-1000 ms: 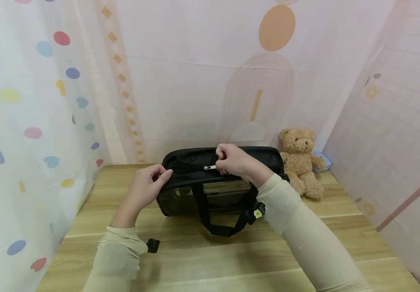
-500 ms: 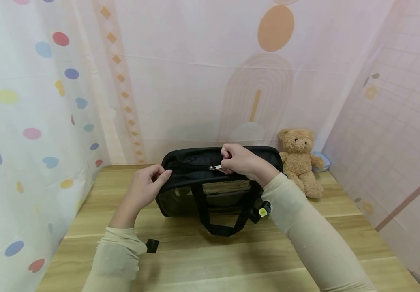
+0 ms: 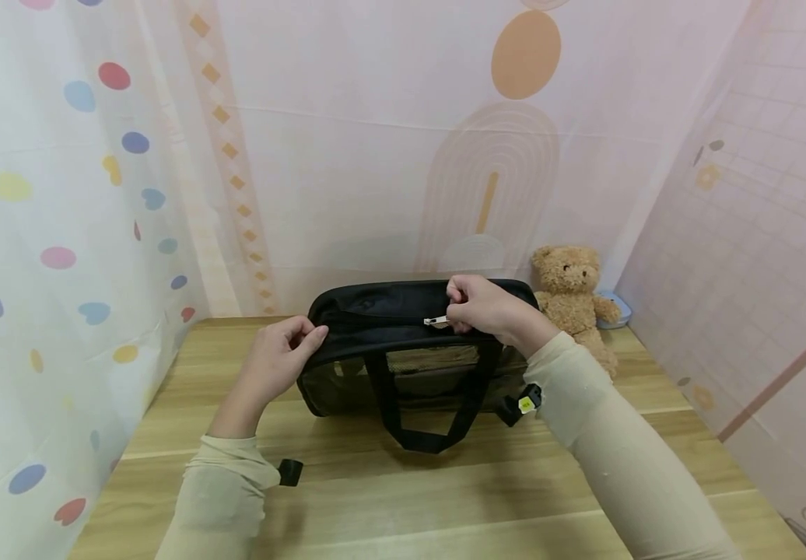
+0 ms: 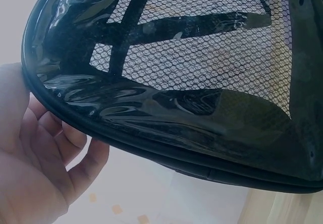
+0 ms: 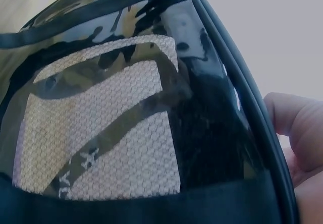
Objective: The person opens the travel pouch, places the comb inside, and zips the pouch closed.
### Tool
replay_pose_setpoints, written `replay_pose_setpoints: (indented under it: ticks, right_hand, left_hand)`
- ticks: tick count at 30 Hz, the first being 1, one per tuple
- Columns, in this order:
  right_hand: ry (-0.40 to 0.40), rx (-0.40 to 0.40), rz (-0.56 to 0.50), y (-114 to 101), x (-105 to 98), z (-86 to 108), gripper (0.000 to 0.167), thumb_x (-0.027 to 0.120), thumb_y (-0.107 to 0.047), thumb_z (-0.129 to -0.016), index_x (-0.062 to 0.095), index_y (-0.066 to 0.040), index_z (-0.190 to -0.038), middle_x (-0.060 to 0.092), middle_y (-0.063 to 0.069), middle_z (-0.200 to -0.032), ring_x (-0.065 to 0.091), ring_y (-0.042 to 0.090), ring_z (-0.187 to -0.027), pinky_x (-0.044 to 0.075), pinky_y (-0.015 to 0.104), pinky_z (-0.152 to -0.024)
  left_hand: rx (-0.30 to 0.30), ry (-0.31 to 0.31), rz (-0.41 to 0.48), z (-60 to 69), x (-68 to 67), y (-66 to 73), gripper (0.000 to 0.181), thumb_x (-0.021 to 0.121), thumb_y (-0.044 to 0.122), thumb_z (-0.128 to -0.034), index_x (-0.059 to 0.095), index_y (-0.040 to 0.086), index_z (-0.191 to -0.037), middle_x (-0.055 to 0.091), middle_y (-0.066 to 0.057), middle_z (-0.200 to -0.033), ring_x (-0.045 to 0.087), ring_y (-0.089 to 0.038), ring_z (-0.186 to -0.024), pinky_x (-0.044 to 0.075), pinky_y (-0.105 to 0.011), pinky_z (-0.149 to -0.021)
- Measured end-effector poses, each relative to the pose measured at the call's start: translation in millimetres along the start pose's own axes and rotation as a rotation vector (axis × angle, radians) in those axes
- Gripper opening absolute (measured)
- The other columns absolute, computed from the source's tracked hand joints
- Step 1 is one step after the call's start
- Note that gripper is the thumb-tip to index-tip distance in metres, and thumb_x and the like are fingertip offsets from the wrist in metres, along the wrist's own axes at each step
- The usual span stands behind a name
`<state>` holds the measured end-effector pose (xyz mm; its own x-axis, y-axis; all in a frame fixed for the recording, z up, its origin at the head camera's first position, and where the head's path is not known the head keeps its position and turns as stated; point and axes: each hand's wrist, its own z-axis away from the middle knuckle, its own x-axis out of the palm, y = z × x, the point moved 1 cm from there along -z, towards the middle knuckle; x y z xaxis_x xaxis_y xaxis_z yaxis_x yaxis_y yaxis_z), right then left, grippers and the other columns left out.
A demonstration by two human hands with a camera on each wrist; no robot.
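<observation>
A black bag with clear sides stands on the table in the head view, its top facing me. My left hand pinches the bag's top left corner between thumb and fingers. Farther right, my right hand pinches the silver zipper pull on the top seam. A black strap handle hangs down over the front. In the left wrist view, the clear panel shows a mesh panel behind it. The right wrist view has the right thumb and fingers beyond the bag's piped edge.
A brown teddy bear sits at the right end of the bag, close to my right forearm. Behind it is a light blue object, partly hidden. Patterned curtains enclose the wooden table at the back and sides.
My right hand has moved steadily to the right along the top seam, and the zipper pull has slid right with it. My left hand keeps its hold on the left corner.
</observation>
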<state>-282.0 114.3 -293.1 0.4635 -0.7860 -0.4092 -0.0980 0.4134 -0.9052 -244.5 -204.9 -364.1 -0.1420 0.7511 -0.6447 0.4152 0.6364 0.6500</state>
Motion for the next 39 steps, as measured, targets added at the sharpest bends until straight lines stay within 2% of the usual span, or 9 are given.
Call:
replay_pose_setpoints:
  ticks: [6,18,31,35,37,39]
  right_hand:
    - [0.012,0.026,-0.014,8,-10,3.6,0.027,0.046,0.006,-0.096,0.025,-0.007,-0.086,0.036,0.008,-0.078,0.043,0.024,-0.07,0.039,0.034,-0.068]
    - [0.009,-0.007,-0.045,15,-18,5.9,0.029,0.046,0.008,-0.095,0.025,-0.007,-0.084,0.04,0.008,-0.074,0.044,0.022,-0.067,0.04,0.033,-0.067]
    - [0.068,-0.003,-0.048,29,-35,14.4,0.027,0.044,0.007,-0.095,0.024,-0.007,-0.083,0.042,0.007,-0.067,0.045,0.022,-0.063,0.04,0.031,-0.065]
    - [0.072,0.002,-0.078,33,-39,17.0,0.026,0.042,0.006,-0.097,0.024,-0.006,-0.083,0.042,0.007,-0.066,0.046,0.023,-0.065,0.041,0.033,-0.068]
    - [0.076,0.002,-0.087,33,-39,18.1,0.025,0.041,0.006,-0.098,0.024,-0.006,-0.084,0.041,0.007,-0.067,0.046,0.023,-0.066,0.04,0.033,-0.068]
    - [0.083,0.006,-0.092,33,-37,19.0,0.023,0.04,0.005,-0.098,0.025,-0.006,-0.084,0.041,0.007,-0.068,0.047,0.023,-0.068,0.04,0.033,-0.068]
  left_hand:
    - [-0.015,-0.005,-0.002,0.7,-1.7,-2.2,0.029,0.06,0.029,-0.103,0.06,0.01,-0.081,0.045,0.0,-0.063,0.043,-0.019,-0.057,0.036,-0.031,-0.057]
    - [-0.025,-0.017,-0.015,0.8,-3.9,-2.7,0.031,0.059,0.032,-0.1034,0.06,0.011,-0.082,0.044,0.0,-0.063,0.043,-0.019,-0.057,0.036,-0.031,-0.057]
    - [-0.041,0.0,0.008,1.2,-5.3,-7.4,0.031,0.059,0.032,-0.1032,0.061,0.01,-0.082,0.045,-0.001,-0.063,0.043,-0.019,-0.058,0.036,-0.03,-0.057]
    - [-0.025,0.052,-0.002,2.9,-6.3,-8.3,0.031,0.06,0.032,-0.1028,0.062,0.009,-0.081,0.046,0.0,-0.062,0.043,-0.017,-0.057,0.037,-0.03,-0.056]
    - [0.001,0.105,-0.01,5.2,-5.4,-10.4,0.033,0.06,0.034,-0.1028,0.063,0.009,-0.081,0.046,0.001,-0.061,0.042,-0.015,-0.055,0.037,-0.029,-0.055]
    - [0.057,0.158,-0.031,9.1,-4.1,-12.9,0.04,0.056,0.042,-0.1028,0.066,0.008,-0.083,0.047,0.002,-0.061,0.041,-0.013,-0.054,0.036,-0.028,-0.054]
